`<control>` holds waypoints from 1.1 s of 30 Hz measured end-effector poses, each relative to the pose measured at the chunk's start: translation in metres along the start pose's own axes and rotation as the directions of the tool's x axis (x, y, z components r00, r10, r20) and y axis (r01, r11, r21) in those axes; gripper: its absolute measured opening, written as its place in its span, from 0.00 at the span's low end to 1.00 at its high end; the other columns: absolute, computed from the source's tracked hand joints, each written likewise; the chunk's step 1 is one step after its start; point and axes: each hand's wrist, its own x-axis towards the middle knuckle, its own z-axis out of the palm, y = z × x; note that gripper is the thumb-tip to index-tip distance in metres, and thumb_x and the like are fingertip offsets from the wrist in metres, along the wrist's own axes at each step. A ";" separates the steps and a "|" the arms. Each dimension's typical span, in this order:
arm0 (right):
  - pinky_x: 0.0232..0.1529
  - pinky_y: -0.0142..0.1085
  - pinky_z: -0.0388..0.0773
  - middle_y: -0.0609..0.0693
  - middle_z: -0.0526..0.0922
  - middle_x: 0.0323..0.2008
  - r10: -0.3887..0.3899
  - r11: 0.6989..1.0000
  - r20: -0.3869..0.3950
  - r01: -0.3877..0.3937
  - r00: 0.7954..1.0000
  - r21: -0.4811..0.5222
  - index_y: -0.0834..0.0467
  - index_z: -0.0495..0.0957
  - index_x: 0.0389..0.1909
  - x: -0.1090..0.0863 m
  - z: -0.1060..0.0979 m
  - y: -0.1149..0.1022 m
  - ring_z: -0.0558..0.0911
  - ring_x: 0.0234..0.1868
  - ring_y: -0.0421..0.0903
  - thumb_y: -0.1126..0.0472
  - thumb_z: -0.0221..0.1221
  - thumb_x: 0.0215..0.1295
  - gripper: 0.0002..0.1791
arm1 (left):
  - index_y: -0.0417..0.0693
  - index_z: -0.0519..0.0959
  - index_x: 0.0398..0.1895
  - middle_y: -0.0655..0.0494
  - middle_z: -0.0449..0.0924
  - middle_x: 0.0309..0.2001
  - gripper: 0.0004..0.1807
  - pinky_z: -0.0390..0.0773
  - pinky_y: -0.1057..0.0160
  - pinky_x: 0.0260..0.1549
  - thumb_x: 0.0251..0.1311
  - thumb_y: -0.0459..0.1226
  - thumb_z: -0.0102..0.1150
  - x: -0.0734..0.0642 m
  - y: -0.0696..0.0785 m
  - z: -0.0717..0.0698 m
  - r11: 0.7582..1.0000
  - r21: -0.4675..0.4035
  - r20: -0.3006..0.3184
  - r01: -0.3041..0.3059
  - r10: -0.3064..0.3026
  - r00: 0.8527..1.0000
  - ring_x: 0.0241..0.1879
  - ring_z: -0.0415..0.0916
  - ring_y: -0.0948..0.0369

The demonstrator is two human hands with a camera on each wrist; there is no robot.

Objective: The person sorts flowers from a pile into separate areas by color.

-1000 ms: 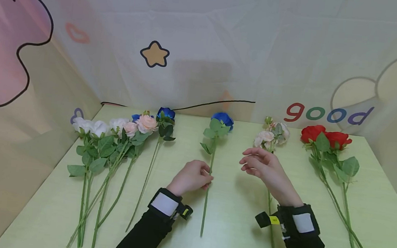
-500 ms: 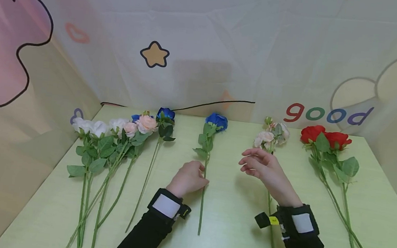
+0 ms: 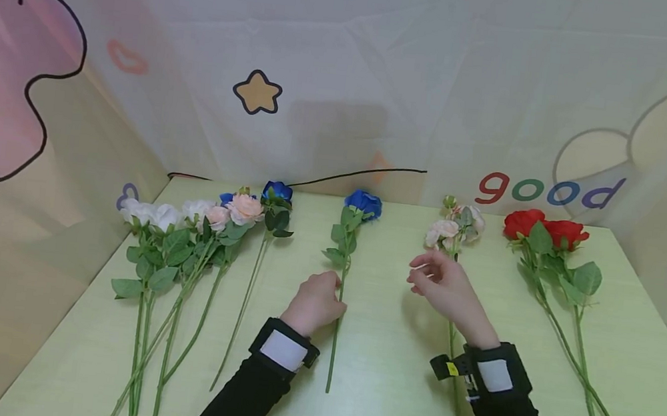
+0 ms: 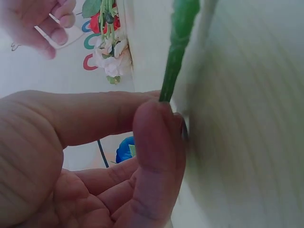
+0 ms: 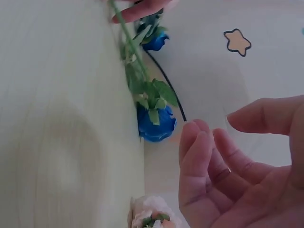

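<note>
My left hand (image 3: pixel 315 303) pinches the green stem of a blue rose (image 3: pixel 363 203) between thumb and fingers. In the left wrist view the stem (image 4: pixel 178 57) runs up from the pinch, close to the tabletop. The rose lies lengthwise at the middle of the table, bloom toward the back. My right hand (image 3: pixel 446 289) hovers above the stem of a pale pink rose spray (image 3: pixel 443 232), its fingers loosely curled around nothing. The right wrist view shows a gap between its thumb and fingers, with the blue bloom (image 5: pixel 156 123) beyond.
To the left lie white roses (image 3: pixel 154 214), pink roses (image 3: pixel 245 208) and another blue rose (image 3: pixel 277 192), some stems crossing. Two red roses (image 3: pixel 566 234) with crossed stems lie at the right. A printed cloth (image 3: pixel 347 69) hangs behind the pale table (image 3: pixel 388 387).
My left hand has shifted the blue rose to the left and its bloom has turned a little. The right hand's fingers have curled in slightly over the same spot.
</note>
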 end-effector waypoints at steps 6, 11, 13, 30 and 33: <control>0.34 0.35 0.74 0.63 0.84 0.41 -0.010 0.962 -0.069 -0.010 0.998 -0.272 0.65 0.76 0.50 -0.001 -0.003 0.005 0.82 0.36 0.52 0.59 0.56 0.71 0.14 | 0.32 0.77 0.54 0.47 0.82 0.33 0.21 0.72 0.64 0.26 0.57 0.30 0.65 0.000 0.001 0.004 1.000 0.018 0.000 -0.021 0.021 1.000 0.29 0.76 0.57; 0.29 0.35 0.71 0.61 0.82 0.37 0.086 0.926 -0.083 -0.110 0.993 -0.361 0.66 0.76 0.49 -0.003 -0.013 0.010 0.77 0.32 0.50 0.57 0.56 0.72 0.15 | 0.34 0.78 0.55 0.49 0.82 0.32 0.21 0.73 0.64 0.27 0.59 0.31 0.66 0.000 0.002 0.008 0.999 0.012 0.015 -0.035 0.035 0.999 0.29 0.76 0.58; 0.27 0.36 0.70 0.60 0.81 0.34 0.124 0.918 -0.082 -0.145 0.989 -0.369 0.67 0.75 0.50 -0.003 -0.017 0.012 0.75 0.30 0.49 0.56 0.56 0.72 0.17 | 0.34 0.78 0.56 0.49 0.81 0.31 0.21 0.72 0.64 0.27 0.60 0.32 0.66 0.000 0.003 0.009 0.999 0.013 0.019 -0.046 0.046 0.999 0.28 0.75 0.58; 0.26 0.36 0.68 0.57 0.79 0.31 0.186 0.912 -0.054 -0.193 0.981 -0.362 0.67 0.74 0.50 -0.006 -0.018 0.010 0.74 0.29 0.48 0.55 0.56 0.72 0.18 | 0.37 0.75 0.62 0.49 0.82 0.32 0.26 0.72 0.63 0.28 0.60 0.34 0.68 -0.008 0.010 0.000 0.998 0.027 0.041 -0.048 0.047 0.998 0.28 0.75 0.58; 0.26 0.36 0.67 0.57 0.78 0.31 0.184 0.911 -0.055 -0.191 0.981 -0.366 0.67 0.74 0.50 -0.006 -0.018 0.009 0.74 0.29 0.48 0.55 0.56 0.72 0.18 | 0.36 0.75 0.61 0.50 0.82 0.31 0.26 0.72 0.63 0.27 0.59 0.33 0.68 -0.008 0.011 -0.001 0.998 0.028 0.059 -0.054 0.052 0.997 0.28 0.75 0.59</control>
